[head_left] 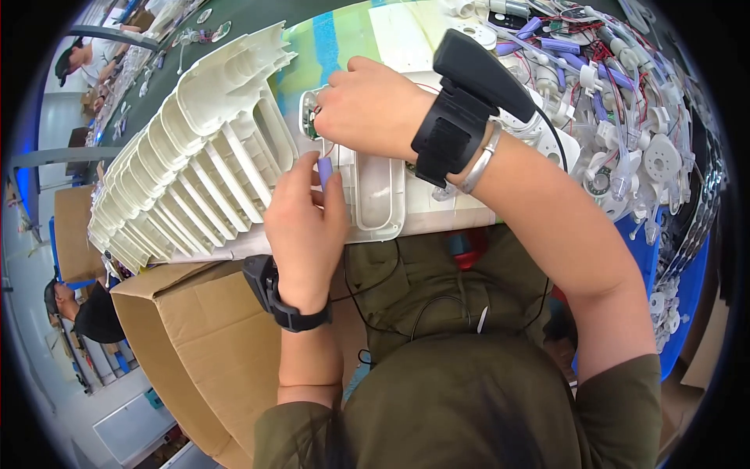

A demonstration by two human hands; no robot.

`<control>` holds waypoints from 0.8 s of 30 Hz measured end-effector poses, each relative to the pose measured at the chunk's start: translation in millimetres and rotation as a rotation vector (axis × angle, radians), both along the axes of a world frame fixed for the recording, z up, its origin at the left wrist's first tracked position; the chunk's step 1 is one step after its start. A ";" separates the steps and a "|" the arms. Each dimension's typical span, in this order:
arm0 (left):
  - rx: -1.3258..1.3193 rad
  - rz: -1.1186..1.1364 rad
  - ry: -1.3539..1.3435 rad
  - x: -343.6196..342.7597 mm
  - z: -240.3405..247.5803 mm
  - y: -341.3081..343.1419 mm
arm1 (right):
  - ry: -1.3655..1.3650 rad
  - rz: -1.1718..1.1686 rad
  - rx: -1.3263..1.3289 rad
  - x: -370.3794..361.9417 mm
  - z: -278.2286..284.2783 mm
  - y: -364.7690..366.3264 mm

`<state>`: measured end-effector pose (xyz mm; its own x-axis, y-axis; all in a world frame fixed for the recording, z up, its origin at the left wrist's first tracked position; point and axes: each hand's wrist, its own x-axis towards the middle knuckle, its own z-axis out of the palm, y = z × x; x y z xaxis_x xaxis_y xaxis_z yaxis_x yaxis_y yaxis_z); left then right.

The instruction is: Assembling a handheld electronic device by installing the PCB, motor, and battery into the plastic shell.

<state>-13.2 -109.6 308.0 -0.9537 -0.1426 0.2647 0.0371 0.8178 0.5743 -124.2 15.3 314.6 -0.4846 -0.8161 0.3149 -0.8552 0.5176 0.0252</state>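
Observation:
Between the thumb and fingers of my left hand [305, 211] is a purple cylindrical battery [325, 172], with a thin red wire leading up from it. My right hand [371, 108] reaches over to the upper end of a white plastic housing, its fingers closed at a small green circuit board [310, 123]. What those fingertips grip is hidden behind the hand. The long white housing [380, 233] lies on the table with its hollow side up, partly under my hands. Black straps with devices are on both wrists.
Nested white plastic shells [195, 156] stand in rows on the left. At the right is a heap of motors, wires, batteries and clear parts [601, 102], above a blue bin [672, 344]. A cardboard box [211, 336] stands below the table's left edge. Two other people are farther left.

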 end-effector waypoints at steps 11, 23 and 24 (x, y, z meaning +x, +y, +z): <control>-0.328 -0.084 0.081 10.3 -23.7 4.8 | -0.116 0.069 0.131 -8.4 -6.2 -7.3; -0.243 -0.191 0.010 0.8 -30.5 -3.1 | -0.263 0.053 0.125 -10.5 -5.5 -2.9; -0.273 -0.215 -0.002 -0.4 -29.3 -3.7 | -0.262 0.052 0.126 -8.7 -3.5 -2.7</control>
